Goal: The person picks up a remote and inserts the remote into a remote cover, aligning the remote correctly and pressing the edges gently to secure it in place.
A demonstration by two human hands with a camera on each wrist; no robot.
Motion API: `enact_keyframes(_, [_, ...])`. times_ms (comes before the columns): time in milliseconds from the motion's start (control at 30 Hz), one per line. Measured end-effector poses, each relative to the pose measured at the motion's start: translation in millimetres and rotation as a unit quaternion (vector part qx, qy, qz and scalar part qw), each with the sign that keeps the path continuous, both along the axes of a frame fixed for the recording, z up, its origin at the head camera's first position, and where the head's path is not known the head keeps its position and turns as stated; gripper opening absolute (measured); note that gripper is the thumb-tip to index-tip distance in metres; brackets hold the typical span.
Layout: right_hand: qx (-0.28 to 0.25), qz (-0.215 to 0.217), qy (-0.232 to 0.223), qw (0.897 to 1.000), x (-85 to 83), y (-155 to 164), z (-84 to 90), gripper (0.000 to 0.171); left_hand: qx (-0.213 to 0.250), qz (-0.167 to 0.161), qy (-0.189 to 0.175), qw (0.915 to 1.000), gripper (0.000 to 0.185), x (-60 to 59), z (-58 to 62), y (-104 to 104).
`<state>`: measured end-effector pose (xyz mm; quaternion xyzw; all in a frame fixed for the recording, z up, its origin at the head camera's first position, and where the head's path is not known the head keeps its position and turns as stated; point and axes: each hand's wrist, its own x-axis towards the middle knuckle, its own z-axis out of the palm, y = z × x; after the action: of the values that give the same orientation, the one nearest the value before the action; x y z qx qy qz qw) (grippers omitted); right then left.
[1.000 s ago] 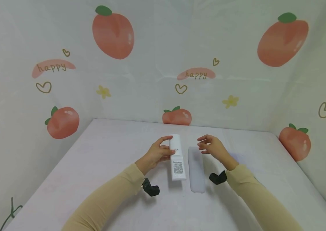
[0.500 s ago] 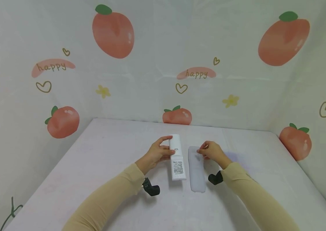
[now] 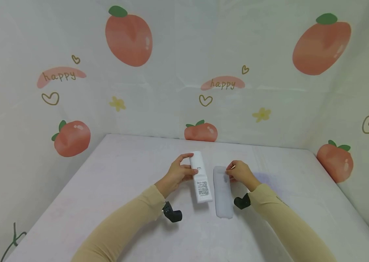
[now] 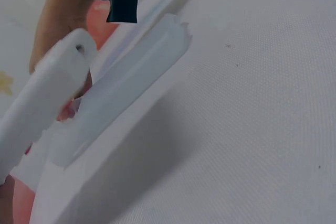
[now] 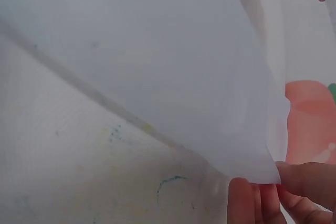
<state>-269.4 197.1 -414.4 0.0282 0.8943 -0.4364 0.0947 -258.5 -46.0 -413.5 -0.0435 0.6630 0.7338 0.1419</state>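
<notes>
My left hand [image 3: 177,175] grips a white remote control [image 3: 200,177] by its side, thumb and fingers round its upper half. Its back faces up, with a printed label on the lower part. Close to its right lies a long, translucent whitish sleeve [image 3: 223,196], soft-looking and flat on the table. My right hand [image 3: 241,174] pinches the upper right edge of this sleeve. The right wrist view shows the thumb and fingertips [image 5: 241,198] at the edge of the sleeve [image 5: 226,108]. In the left wrist view the remote control [image 4: 44,95] hangs in front of the sleeve [image 4: 126,85].
A white cloth covers the table [image 3: 132,174]. Behind it rises a white curtain [image 3: 171,91] printed with peaches and the word happy. Black wrist cameras sit under both wrists, the left one [image 3: 172,213] near the remote control. A green cord [image 3: 15,238] hangs at the lower left.
My right hand has come down and taken hold of the sleeve's upper edge. The remote control in my left hand has tilted slightly, its lower end shifting right.
</notes>
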Motion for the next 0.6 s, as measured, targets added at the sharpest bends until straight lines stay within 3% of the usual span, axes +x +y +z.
enact_keyframes(167, [-0.038, -0.007, -0.007, 0.999, 0.9, 3, -2.1, 0.012, 0.023, 0.019, 0.015, 0.9995, 0.066, -2.3, 0.2, 3])
enact_keyframes(433, [-0.052, -0.010, -0.014, 0.999, 0.5, 7, -4.0, 0.014, 0.055, 0.054, 0.020, 0.9968, 0.063, -8.1, 6.6, 11])
enact_keyframes(600, [-0.055, -0.014, -0.019, 0.998, -0.2, 7, -5.3, 0.015, 0.066, 0.052, 0.009, 0.9964, 0.054, -9.0, 9.8, 14])
